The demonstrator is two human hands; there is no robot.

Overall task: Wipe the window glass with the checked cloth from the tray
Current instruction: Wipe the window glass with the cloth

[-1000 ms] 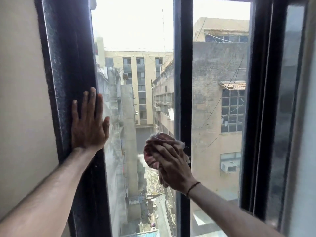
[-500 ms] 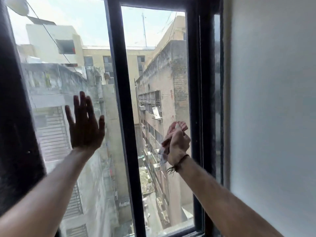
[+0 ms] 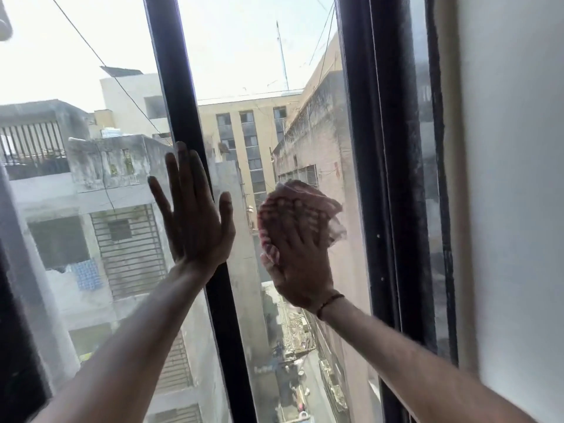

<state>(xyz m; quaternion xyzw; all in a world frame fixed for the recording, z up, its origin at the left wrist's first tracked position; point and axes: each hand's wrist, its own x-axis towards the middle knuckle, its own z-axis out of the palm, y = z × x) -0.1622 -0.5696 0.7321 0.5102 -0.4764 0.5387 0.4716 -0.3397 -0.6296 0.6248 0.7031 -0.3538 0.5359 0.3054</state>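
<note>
**Cloth on the right pane, left hand bracing**

Head view: my right hand (image 3: 300, 264) lies flat with fingers spread, pressing the cloth (image 3: 297, 213) against the glass (image 3: 274, 87); the hand pins it rather than gripping it. The cloth bunches above and to the right of my fingers, nearly reaching the frame (image 3: 381, 178) beyond them. My left hand (image 3: 195, 221) is fully open and holds nothing, palm against the mullion (image 3: 180, 87) and the pane left of it. I judge the cloth light, soft and limp: it will fold or slip under a loose palm, so I'd press through its middle. The glass is rigid but breakable.
</note>
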